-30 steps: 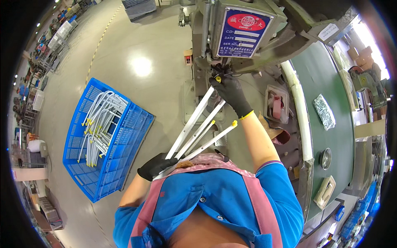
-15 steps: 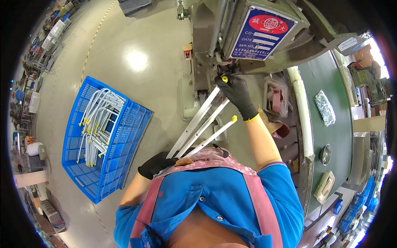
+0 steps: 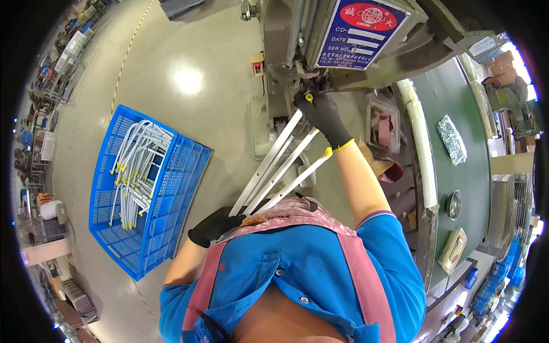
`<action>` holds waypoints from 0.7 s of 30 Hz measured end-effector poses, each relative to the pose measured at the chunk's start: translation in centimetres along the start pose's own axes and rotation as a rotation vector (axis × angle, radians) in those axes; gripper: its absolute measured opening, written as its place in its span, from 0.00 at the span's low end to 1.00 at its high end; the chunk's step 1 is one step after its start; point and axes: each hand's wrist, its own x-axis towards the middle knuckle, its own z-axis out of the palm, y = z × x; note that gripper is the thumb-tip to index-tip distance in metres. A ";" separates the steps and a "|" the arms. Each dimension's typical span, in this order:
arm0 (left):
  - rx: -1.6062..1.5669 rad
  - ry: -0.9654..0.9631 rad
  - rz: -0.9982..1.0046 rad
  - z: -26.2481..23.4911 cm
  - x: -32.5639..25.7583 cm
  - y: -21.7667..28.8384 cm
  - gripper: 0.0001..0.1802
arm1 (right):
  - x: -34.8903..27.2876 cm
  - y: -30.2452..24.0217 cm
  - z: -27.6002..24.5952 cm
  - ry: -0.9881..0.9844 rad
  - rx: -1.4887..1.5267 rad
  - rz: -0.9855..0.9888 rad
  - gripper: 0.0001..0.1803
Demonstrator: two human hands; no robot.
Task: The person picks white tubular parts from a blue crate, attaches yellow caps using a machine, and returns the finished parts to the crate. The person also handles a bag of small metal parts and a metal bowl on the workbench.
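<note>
My left hand (image 3: 212, 227), in a black glove, is closed round the gathered near ends of several white metal bars (image 3: 278, 171) at my waist. The bars fan out away from me; the rightmost ends in a yellow cap (image 3: 328, 152). My right hand (image 3: 324, 117), also in a black glove, reaches forward under the head of a grey machine (image 3: 303, 73). Its fingers are bent round the far end of a bar, where another yellow cap (image 3: 309, 98) shows. The machine and the glove partly hide that end.
On the floor at left stands a blue plastic crate (image 3: 177, 200) of bent white tubes with yellow caps. A green-topped bench (image 3: 469, 188) at right bears a metal bowl (image 3: 453, 205), a plastic-wrapped packet (image 3: 452, 140) and a tray (image 3: 452, 251). A bin (image 3: 382, 126) stands beside the machine.
The bars have spread a little, and the free yellow-capped end sits slightly farther forward. My right hand has shifted slightly forward at the machine. My left hand keeps its grip at my waist.
</note>
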 end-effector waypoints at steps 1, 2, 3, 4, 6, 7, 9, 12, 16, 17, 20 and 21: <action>-0.068 -0.011 -0.017 0.0 -0.6 0.6 0.21 | 0.2 0.3 0.5 0.026 0.032 0.044 0.15; -0.117 -0.013 -0.019 0.0 -1.2 1.1 0.21 | 0.4 0.8 0.8 0.020 0.085 -0.017 0.14; -0.195 -0.019 0.056 0.0 -1.6 1.5 0.22 | 0.4 1.3 1.0 -0.035 0.087 0.025 0.16; -0.194 -0.027 -0.005 0.1 -1.9 1.7 0.22 | 0.2 1.7 1.4 -0.089 0.091 0.069 0.18; -0.250 -0.045 0.035 0.0 -2.3 1.7 0.23 | 0.1 2.4 2.0 -0.151 0.132 0.159 0.17; -0.184 -0.067 0.057 0.0 -2.2 1.5 0.22 | -0.1 2.6 2.3 -0.162 0.170 0.207 0.15; -0.029 -0.094 0.133 0.2 -1.6 0.8 0.21 | 0.0 3.0 2.5 -0.204 0.247 0.214 0.12; -0.126 -0.115 -0.128 1.0 -0.8 0.1 0.20 | -0.2 3.6 2.3 -0.322 0.526 0.329 0.15; -0.221 -0.017 -0.022 2.1 -0.8 -0.1 0.22 | -2.7 4.3 1.6 -0.080 0.401 -0.028 0.21; -0.241 -0.013 -0.048 2.2 -0.8 -0.1 0.23 | -3.3 4.4 1.3 -0.132 0.426 0.030 0.21; -0.251 0.018 -0.121 3.2 -0.7 0.2 0.26 | -4.8 4.3 0.2 -0.248 0.566 0.325 0.19; -0.256 0.037 -0.155 3.7 -0.7 0.4 0.25 | -5.0 4.0 -0.1 -0.207 0.493 0.241 0.17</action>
